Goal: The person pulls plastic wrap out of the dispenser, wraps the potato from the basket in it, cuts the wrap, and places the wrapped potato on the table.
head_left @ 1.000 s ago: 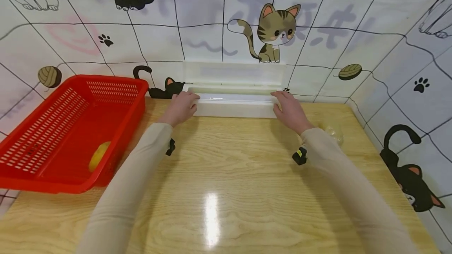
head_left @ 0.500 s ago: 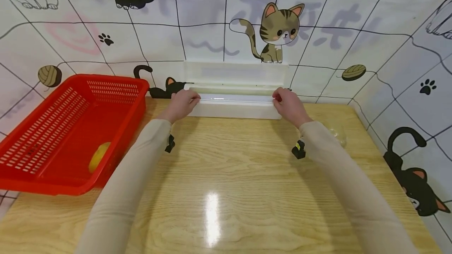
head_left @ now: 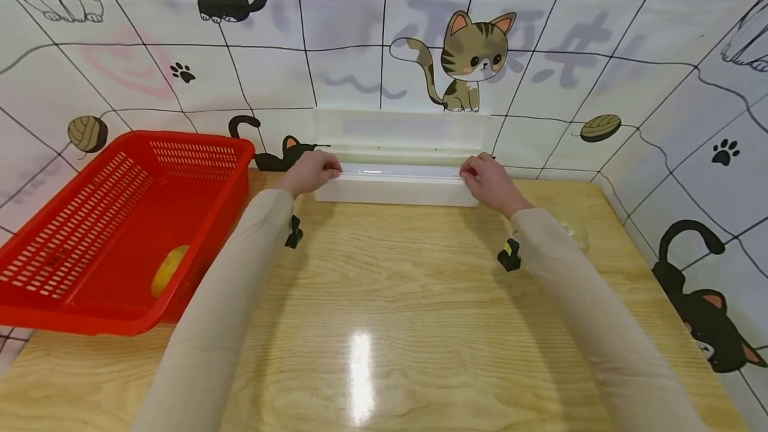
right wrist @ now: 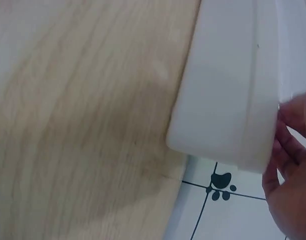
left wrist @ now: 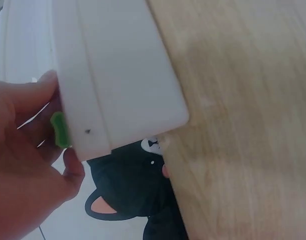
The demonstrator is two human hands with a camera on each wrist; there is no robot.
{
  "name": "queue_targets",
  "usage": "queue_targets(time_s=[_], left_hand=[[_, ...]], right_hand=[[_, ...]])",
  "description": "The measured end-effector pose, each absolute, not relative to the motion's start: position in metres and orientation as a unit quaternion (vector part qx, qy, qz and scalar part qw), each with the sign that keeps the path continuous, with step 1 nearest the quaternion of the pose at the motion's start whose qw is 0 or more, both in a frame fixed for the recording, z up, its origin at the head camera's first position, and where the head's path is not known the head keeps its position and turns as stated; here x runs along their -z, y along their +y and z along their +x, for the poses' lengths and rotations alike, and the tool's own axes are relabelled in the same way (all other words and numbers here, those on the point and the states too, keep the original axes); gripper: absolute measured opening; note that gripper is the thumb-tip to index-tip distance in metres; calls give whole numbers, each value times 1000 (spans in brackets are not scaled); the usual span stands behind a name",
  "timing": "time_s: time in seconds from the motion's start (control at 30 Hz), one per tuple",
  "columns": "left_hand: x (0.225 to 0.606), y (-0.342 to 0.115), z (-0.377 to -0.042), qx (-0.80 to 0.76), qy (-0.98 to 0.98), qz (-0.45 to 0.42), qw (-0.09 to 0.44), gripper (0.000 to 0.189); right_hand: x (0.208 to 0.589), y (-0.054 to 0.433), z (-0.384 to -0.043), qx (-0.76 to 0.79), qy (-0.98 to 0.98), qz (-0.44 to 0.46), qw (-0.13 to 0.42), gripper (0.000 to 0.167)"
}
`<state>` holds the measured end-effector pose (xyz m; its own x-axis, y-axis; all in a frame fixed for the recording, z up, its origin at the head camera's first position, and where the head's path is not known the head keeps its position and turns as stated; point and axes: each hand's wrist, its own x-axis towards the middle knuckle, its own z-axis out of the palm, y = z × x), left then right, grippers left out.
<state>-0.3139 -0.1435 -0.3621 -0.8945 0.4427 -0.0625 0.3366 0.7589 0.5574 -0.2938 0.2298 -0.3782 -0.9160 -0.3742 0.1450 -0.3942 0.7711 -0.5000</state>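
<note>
From afar I see left hand (head_left: 309, 172) and right hand (head_left: 493, 182) set apart, fingers pinching what seems clear film (head_left: 399, 170) over white box (head_left: 396, 193), probably to pull evenly

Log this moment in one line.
box: on table, lid up; left hand: at box's left end; right hand: at box's right end; basket: yellow item inside

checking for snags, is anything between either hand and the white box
Nothing visible blocks either: the left hand and right hand are at opposite ends of the white box. A small green piece shows beside the left one.
</note>
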Motion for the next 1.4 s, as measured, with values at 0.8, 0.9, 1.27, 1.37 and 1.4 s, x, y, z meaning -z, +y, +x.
queue_targets(time_s=[0.8,0.9,1.27,1.37,1.4], left_hand=[[351,-147,-328,-305,916,200,165,21],[353,-147,-328,-330,911,190,157,22],[362,-147,-333,-318,920,210,89,10],[360,-148,-336,-313,923,209,83,9],[358,-149,-336,-313,923,206,85,9]], right_hand=[[376,228,-305,-299,-933,195,-44,15],[376,225,-305,-291,-939,183,-29,14],[372,219,-306,-281,-949,144,3,11],[370,225,-308,-289,-945,152,8,11],[369,227,-309,-291,-944,155,7,10]])
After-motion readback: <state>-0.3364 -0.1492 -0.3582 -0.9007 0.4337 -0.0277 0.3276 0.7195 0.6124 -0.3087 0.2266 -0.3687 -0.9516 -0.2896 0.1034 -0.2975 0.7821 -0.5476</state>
